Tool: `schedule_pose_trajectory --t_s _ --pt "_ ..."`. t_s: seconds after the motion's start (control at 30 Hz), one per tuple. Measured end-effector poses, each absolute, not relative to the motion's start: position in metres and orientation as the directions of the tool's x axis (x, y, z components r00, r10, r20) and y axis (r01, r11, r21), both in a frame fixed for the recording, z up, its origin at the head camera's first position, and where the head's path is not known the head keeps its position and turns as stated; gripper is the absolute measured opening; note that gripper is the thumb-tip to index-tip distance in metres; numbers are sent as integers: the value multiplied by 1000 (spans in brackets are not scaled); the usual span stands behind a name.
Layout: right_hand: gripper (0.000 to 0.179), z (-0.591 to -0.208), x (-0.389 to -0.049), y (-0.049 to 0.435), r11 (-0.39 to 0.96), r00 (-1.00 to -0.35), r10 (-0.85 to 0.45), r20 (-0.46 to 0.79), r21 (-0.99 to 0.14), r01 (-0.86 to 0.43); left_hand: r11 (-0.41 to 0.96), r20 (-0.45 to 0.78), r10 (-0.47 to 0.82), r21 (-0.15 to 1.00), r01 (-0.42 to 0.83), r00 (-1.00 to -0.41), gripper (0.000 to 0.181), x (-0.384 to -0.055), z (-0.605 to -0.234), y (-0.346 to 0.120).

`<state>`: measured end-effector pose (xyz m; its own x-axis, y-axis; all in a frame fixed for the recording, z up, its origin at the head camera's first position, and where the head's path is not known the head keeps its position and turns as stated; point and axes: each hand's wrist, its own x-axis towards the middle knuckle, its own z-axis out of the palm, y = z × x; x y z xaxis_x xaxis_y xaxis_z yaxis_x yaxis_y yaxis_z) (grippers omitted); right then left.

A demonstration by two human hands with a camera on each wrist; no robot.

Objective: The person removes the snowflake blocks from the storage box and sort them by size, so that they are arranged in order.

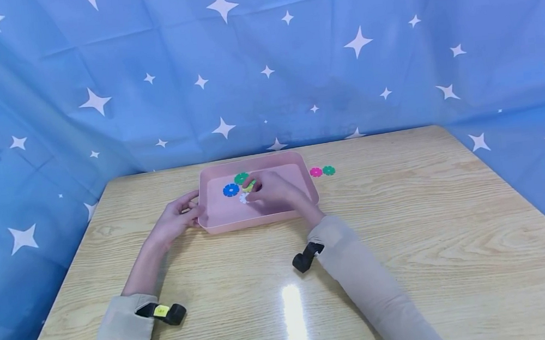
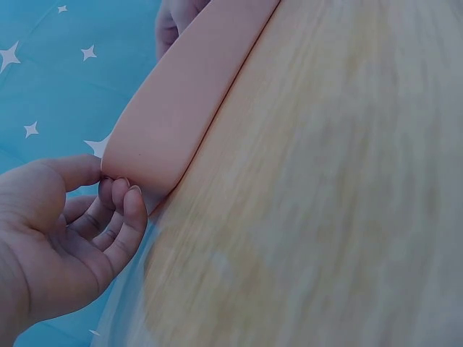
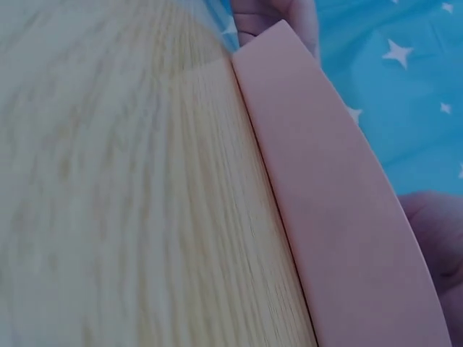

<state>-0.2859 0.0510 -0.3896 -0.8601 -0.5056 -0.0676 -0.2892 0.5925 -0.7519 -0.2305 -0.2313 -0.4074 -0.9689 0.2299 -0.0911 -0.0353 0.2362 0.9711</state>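
Note:
My left hand (image 1: 178,216) grips the left corner of a shallow pink tray (image 1: 229,227). In the left wrist view its thumb is at the rim and curled fingers (image 2: 132,224) touch the wall. Inside the tray, my right hand (image 1: 273,188) has its thumb and index finger curled about a yellow-green notched plastic disc (image 1: 248,187), partly hidden by the fingers. Beside it lie a blue disc (image 1: 231,190), a green disc (image 1: 241,178) and a white disc (image 1: 243,198). The tray wall (image 3: 325,181) hides most of the right hand in the right wrist view.
Just right of the tray, a pink disc (image 1: 316,172) and a green disc (image 1: 329,170) lie side by side on the wooden table (image 1: 430,220). A blue curtain with white stars (image 1: 266,99) hangs behind the table's back edge.

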Motion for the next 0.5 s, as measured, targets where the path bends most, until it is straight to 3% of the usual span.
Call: schedule_pose_trajectory --t_s 0.5 --pt "24 -393 -290 38 681 -887 -453 -89 -676 -280 233 -86 235 972 -30 -968 61 -228 -405 -230"
